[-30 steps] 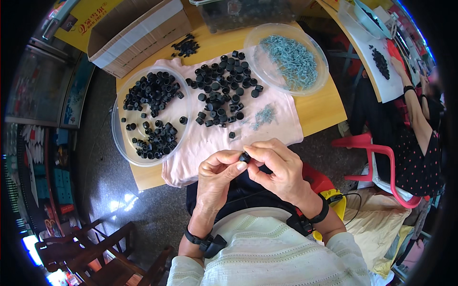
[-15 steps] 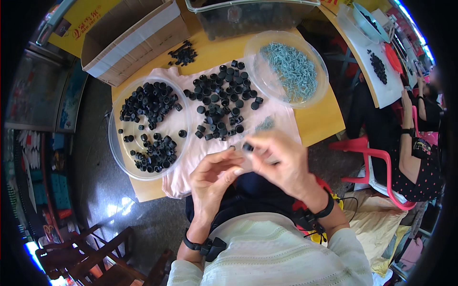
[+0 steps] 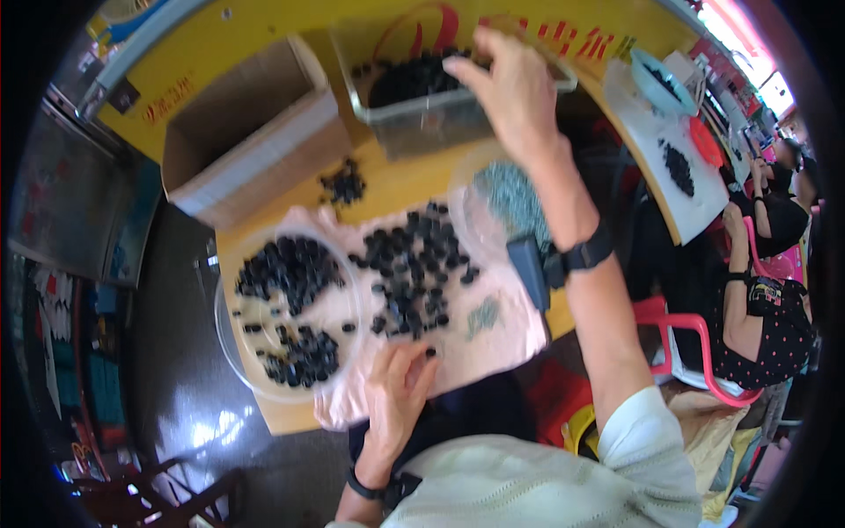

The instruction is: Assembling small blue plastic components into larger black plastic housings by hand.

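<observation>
So the fingers [image 3: 486, 46] of the right hand [image 3: 521, 110] are spread and released, thumb well apart from them, right over a bin. The left hand [image 3: 394, 392] is down at the near edge of the cloth, fingers loosely curled with a gap to the thumb, also released as far as I can tell through the blur.

Biggest thing around is the wooden table [image 3: 283, 417], with a rumpled pale pink cloth [image 3: 471, 359] over its near part. Far left there's a cardboard box [image 3: 308, 157], flaps up. Beside it sits the clear plastic bin [image 3: 427, 136], with a dark heap of black pieces [image 3: 415, 81] inside. The round clear tray [image 3: 222, 327] on the left overlaps the cloth, and a round clear tub [image 3: 459, 204] on the right holds silvery-blue screws [image 3: 509, 198], partly behind the right forearm.

Now the black caps [image 3: 409, 264]: squat, roundish, solid black, scattered loosely mid-cloth, finer detail smeared. Two more clumps [image 3: 290, 268] of similar black parts sit in the tray. Smaller still, there's a little black pile [image 3: 341, 183] on bare wood by the box, a patch of loose screws [image 3: 482, 317] on the cloth, and one lone cap [image 3: 430, 353] just beside the left fingertips.
</observation>
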Tool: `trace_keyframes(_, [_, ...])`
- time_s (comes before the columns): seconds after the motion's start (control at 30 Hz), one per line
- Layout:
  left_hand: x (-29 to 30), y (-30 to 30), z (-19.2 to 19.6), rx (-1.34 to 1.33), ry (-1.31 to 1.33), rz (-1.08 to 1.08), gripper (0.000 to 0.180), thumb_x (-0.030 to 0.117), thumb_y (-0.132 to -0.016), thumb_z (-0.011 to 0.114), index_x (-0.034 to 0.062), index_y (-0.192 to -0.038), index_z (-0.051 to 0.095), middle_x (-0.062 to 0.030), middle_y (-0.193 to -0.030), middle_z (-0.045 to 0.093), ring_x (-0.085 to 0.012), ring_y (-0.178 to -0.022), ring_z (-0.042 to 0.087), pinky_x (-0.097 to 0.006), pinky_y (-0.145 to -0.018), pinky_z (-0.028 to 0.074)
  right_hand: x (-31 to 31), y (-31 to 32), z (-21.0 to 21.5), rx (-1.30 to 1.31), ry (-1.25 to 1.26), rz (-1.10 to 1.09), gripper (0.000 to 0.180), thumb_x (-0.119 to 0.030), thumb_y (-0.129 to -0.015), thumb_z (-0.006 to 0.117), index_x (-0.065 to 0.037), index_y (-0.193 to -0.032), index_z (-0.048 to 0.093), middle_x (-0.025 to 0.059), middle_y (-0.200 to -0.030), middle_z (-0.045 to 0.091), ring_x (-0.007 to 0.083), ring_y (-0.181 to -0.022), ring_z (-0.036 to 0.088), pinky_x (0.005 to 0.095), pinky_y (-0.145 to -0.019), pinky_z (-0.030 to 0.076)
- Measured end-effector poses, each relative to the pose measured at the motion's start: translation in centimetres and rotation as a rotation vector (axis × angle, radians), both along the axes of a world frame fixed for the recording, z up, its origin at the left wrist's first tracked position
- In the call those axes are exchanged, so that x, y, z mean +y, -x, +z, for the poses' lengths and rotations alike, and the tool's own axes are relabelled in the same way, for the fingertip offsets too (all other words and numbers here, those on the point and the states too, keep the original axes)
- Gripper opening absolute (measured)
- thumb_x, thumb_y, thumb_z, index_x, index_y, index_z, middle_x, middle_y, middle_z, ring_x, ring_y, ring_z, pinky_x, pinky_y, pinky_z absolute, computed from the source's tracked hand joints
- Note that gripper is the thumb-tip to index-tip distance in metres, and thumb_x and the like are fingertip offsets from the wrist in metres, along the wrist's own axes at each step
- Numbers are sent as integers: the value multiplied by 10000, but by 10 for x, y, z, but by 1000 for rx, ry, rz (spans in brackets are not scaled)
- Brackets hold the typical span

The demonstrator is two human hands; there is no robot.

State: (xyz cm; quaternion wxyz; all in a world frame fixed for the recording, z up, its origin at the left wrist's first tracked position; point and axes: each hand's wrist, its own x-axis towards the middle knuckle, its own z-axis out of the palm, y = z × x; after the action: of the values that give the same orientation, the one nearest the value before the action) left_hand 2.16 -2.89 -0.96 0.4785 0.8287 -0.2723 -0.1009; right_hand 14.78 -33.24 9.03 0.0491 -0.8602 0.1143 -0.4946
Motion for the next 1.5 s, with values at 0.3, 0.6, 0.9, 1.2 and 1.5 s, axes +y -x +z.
trace_keyframes(0.3, [-10,-12,-7,-77,15,58,194,34,-776,726,3,-958,666,-60,-897,610,-120,-662,569,-228,-581,453,83,106,-22,156,-621,463,179,-135,-833,689,-29,-976,676,86,-854,675,144,-614,569,264,-575,455])
trace_keyframes(0.6, [-2,-2,-9,-95,29,63,114,15,-790,697,7,-899,667,-99,-891,619,-205,-732,629,-282,-618,497,147,211,-85,501,-1175,586,100,-24,-857,642,2,-949,670,35,-800,631,68,-639,507,218,-585,422])
trace_keyframes(0.9, [5,11,3,525,543,-96,154,2,-820,693,15,-973,691,-52,-993,563,-113,-888,545,-239,-760,450,142,221,-91,519,-1759,805,180,-154,-918,621,-9,-1008,680,15,-829,649,45,-643,517,185,-540,435])
trace_keyframes(1.2, [9,12,-8,337,437,-225,179,4,-804,704,52,-977,705,-39,-930,597,-111,-804,554,-224,-676,433,132,229,-98,602,-1931,988,221,-174,-901,648,-10,-1048,667,28,-876,662,50,-687,563,192,-593,501])
trace_keyframes(1.5, [-8,6,-5,-80,-65,33,126,13,-785,697,29,-908,679,-89,-870,601,-208,-732,606,-290,-646,484,130,228,-97,467,-1886,768,197,-42,-863,641,14,-1051,628,41,-908,633,79,-731,608,208,-673,522])
